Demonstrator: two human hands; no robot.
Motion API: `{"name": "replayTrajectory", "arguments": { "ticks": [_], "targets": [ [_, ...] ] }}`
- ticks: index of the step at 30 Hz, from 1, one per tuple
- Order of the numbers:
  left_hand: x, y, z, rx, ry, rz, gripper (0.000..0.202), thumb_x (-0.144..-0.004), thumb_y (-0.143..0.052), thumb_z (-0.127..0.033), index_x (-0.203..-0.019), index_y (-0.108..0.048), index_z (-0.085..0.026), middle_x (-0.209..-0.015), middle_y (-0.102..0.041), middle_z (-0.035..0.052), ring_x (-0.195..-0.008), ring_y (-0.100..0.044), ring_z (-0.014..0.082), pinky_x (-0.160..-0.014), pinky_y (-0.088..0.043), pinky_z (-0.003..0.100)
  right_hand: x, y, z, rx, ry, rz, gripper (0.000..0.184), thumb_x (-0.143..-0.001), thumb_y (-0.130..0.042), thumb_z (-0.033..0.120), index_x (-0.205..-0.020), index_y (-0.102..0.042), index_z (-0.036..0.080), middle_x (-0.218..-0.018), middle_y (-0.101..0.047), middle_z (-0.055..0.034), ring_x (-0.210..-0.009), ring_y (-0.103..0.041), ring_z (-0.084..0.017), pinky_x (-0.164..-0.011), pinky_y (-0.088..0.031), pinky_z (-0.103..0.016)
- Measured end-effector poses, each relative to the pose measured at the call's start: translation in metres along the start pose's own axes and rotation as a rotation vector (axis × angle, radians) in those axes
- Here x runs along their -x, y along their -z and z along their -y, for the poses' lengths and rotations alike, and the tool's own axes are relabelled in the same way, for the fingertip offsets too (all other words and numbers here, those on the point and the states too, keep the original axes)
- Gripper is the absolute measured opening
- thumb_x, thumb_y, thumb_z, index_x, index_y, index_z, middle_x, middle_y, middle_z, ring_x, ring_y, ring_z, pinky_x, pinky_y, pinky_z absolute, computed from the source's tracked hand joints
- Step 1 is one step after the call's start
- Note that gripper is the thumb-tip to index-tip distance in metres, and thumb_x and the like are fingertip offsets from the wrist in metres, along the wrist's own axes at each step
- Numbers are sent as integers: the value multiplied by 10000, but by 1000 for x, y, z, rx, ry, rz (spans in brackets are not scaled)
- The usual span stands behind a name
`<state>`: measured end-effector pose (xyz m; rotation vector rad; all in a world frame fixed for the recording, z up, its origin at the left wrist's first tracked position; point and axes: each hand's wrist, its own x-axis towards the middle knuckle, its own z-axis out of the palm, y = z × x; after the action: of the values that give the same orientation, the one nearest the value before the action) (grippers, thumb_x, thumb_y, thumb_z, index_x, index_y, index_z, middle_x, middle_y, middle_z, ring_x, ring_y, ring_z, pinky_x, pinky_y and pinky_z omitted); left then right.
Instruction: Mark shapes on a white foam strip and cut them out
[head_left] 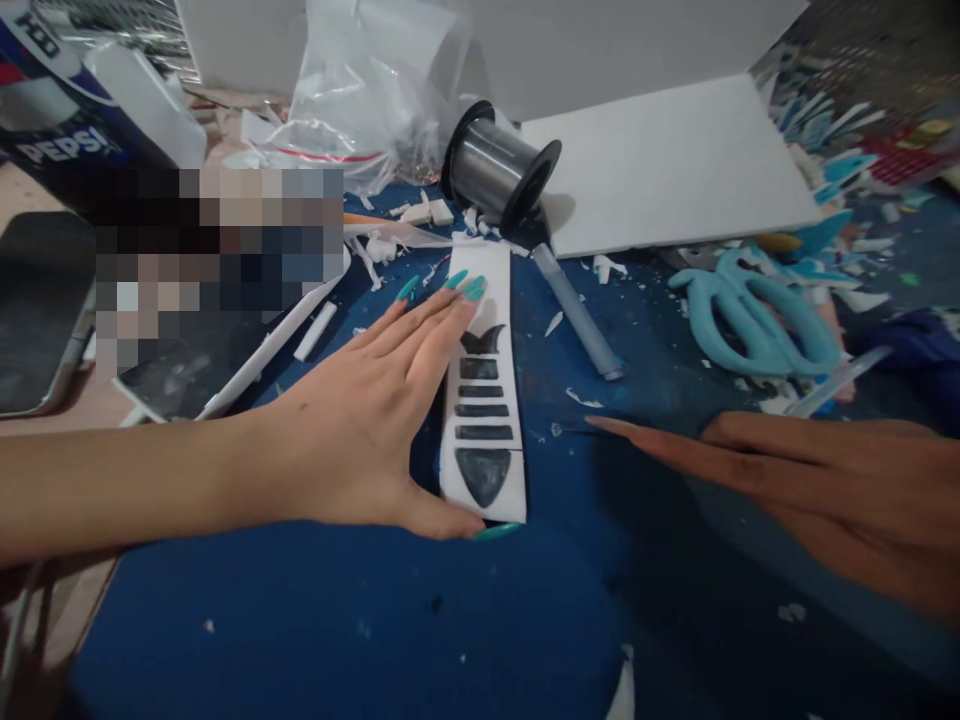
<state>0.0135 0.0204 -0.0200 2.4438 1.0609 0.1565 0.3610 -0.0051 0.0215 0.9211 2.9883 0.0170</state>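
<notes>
My left hand point(375, 410) reaches in from the left, fingers spread, with long teal nails. Its fingertips press on the upper part of a narrow white strip point(484, 265), and its thumb sits at the lower end. Dark fishbone-like shapes point(484, 475) mark the strip: a tail, several bars and a pointed head. To the right, my right hand point(795, 490) lies low over the blue surface, fingers together and pointing left. A thin dark sliver extends from its fingertips towards the strip without touching it; I cannot make out its kind.
Light-blue-handled scissors point(757, 315) lie right, near a translucent tube point(577, 315). Behind are a spool of dark line point(499, 165), a white board point(675, 170) and a plastic bag point(375, 90). A Pepsi bottle point(75, 130) and phone point(37, 310) stand left. White scraps lie about.
</notes>
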Motion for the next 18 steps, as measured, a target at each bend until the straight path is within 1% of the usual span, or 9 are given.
{"name": "replayTrajectory", "arguments": {
  "ticks": [3,5,6,7,9,11,12,15,18],
  "targets": [
    [1,0,1,-12,-32,1,1476,-715,-569,-998,-1679,-47,-10,-1755,-71,292,-1618,-27,512,-1321,-91,686,-9,-2,8,-77,25,-24,840,-1042,-267,45,-1697,27,481,-932,-731,27,-678,-714,-136,-528,-524,-219],
    [2,0,1,-14,-52,14,1481,-717,-573,-994,-1677,-51,5,-1754,-67,292,-1615,-15,515,-1318,-60,692,-14,-6,13,-95,60,-9,803,-1061,-231,58,-1703,63,439,-926,-716,16,-699,-715,-135,-560,-527,-212],
    [2,0,1,-15,-61,23,1479,-720,-574,-991,-1676,-54,11,-1752,-63,294,-1614,-8,515,-1316,-45,697,-16,-7,16,-101,74,2,786,-1061,-220,56,-1711,46,410,-925,-710,8,-721,-720,-136,-580,-530,-212],
    [3,1,1,-17,-72,32,1477,-723,-573,-990,-1675,-56,14,-1751,-59,296,-1612,0,516,-1312,-33,705,-18,-9,19,-109,83,10,772,-1055,-213,46,-1720,-8,381,-929,-708,1,-744,-722,-136,-600,-533,-213],
    [3,2,1,-19,-89,46,1472,-730,-575,-980,-1673,-48,20,-1748,-41,299,-1609,24,514,-1303,-22,722,-23,-9,24,-126,86,19,748,-1030,-213,17,-1708,-194,333,-927,-706,-4,-771,-720,-134,-626,-537,-218],
    [4,2,1,-19,-103,50,1457,-745,-584,-958,-1673,-37,23,-1747,-21,296,-1607,43,510,-1297,-28,735,-28,-8,28,-136,78,26,727,-1006,-217,-3,-1647,-380,300,-905,-705,-5,-772,-714,-134,-626,-538,-222],
    [4,2,1,-17,-109,45,1444,-754,-588,-944,-1673,-37,25,-1746,-20,295,-1607,44,507,-1296,-36,737,-30,-7,30,-137,75,31,714,-1004,-221,-2,-1617,-441,291,-893,-703,-6,-765,-710,-134,-627,-539,-224],
    [4,0,2,1,-123,12,1413,-765,-600,-920,-1669,-68,26,-1747,-67,290,-1613,12,497,-1309,-64,718,-36,-4,32,-143,74,40,666,-1025,-239,25,-1568,-519,290,-875,-689,-3,-737,-694,-131,-653,-550,-228],
    [4,-2,2,25,-134,-33,1409,-749,-634,-913,-1663,-117,27,-1747,-139,284,-1617,-26,494,-1328,-89,679,-37,-6,33,-174,79,-12,629,-1048,-266,43,-1581,-484,296,-877,-661,16,-696,-667,-110,-680,-547,-218]
  ]
}}
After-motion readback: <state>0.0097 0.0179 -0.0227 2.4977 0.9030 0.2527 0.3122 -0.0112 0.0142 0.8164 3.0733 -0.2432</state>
